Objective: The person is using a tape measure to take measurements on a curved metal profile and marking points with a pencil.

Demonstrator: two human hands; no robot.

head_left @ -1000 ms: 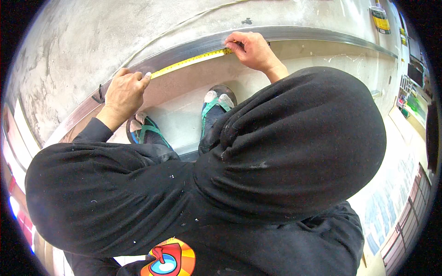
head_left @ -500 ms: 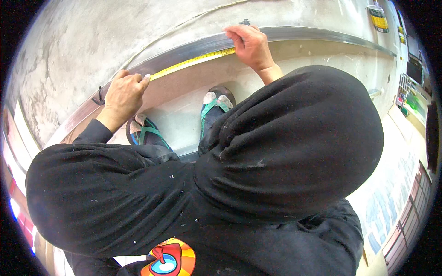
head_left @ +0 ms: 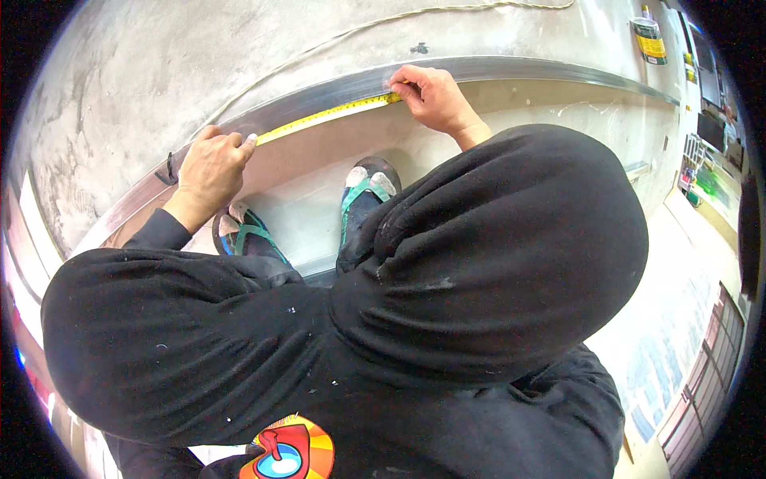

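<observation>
A yellow tape measure (head_left: 327,116) is stretched along the near edge of a long grey metal bar (head_left: 335,89). My left hand (head_left: 211,166) is closed around the tape's left end, thumb toward the blade; whether the case is inside the fist is hidden. At the other end, my right hand (head_left: 435,97) has its fingers curled and pinched at the blade, against the bar's edge. The fingers cover that end of the tape.
Beyond the bar runs a rough grey concrete surface with a pale cord (head_left: 319,44) and a small black mark (head_left: 419,48). A yellow-and-black labelled container (head_left: 649,40) is at the upper right. My sandalled feet (head_left: 371,182) are just on the near side of the bar.
My right hand's fingers have curled in tighter at the tape, and the hand sits slightly lower against the bar. The left hand keeps its grip. The view has shifted a little.
</observation>
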